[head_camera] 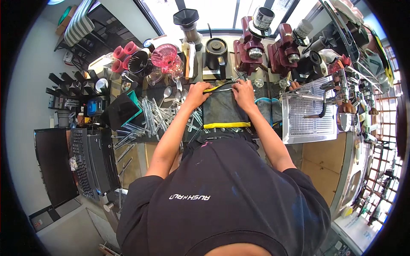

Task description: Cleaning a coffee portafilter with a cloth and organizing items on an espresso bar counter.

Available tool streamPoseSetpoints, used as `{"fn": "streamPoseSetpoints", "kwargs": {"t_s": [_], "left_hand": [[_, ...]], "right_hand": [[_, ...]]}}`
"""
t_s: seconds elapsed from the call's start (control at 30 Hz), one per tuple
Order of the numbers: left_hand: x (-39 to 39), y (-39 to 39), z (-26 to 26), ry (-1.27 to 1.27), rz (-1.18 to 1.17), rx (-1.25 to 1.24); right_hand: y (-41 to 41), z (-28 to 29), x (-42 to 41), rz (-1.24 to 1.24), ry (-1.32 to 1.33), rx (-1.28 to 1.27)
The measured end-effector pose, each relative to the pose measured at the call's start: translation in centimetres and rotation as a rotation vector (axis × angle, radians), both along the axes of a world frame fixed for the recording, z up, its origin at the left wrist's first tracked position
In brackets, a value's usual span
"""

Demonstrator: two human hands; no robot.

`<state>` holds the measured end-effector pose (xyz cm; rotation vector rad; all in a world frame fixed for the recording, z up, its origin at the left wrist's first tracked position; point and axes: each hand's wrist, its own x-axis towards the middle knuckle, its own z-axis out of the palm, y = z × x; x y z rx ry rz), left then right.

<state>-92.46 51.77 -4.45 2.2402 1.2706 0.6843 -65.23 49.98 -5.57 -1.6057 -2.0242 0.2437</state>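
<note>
A dark grey cloth with yellow edging (225, 110) lies spread on the counter in front of me, over scattered stirring rods or straws. At its far left corner, my left hand (199, 94) grips the yellow-trimmed edge. My right hand (244, 96) pinches the far right part of the same cloth, where its edge looks folded. Loose clear rods (153, 115) and several metal spoons (167, 92) lie to the left of the cloth. Blue-edged dark cloths (265, 108) are just to its right.
A black kettle (216, 52) stands beyond the cloth, with red coffee grinders (251, 48) to its right. A pink ribbed dripper (164, 56) is at the back left. At right is a perforated metal drip tray (307, 112); at left, a black, teal-rimmed container (123, 110) and a keyboard (81, 160).
</note>
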Motion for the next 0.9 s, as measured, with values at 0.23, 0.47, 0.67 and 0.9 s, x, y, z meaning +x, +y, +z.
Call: {"fn": "streamPoseSetpoints", "kwargs": {"t_s": [0.23, 0.47, 0.67, 0.9], "left_hand": [[0.2, -0.2, 0.7, -0.164, 0.055, -0.101], [-0.7, -0.5, 0.5, 0.029, 0.023, -0.008], [-1.4, -0.8, -0.7, 0.045, 0.042, 0.171], [-1.4, -0.8, -0.8, 0.056, 0.067, 0.116]], "right_hand": [[0.3, 0.5, 0.5, -0.010, 0.003, -0.046], [0.1, 1.2, 0.9, -0.006, -0.014, -0.024], [-0.1, 1.6, 1.2, -0.015, -0.041, -0.007], [-0.3, 1.2, 2.3, 0.051, -0.105, 0.023]]}}
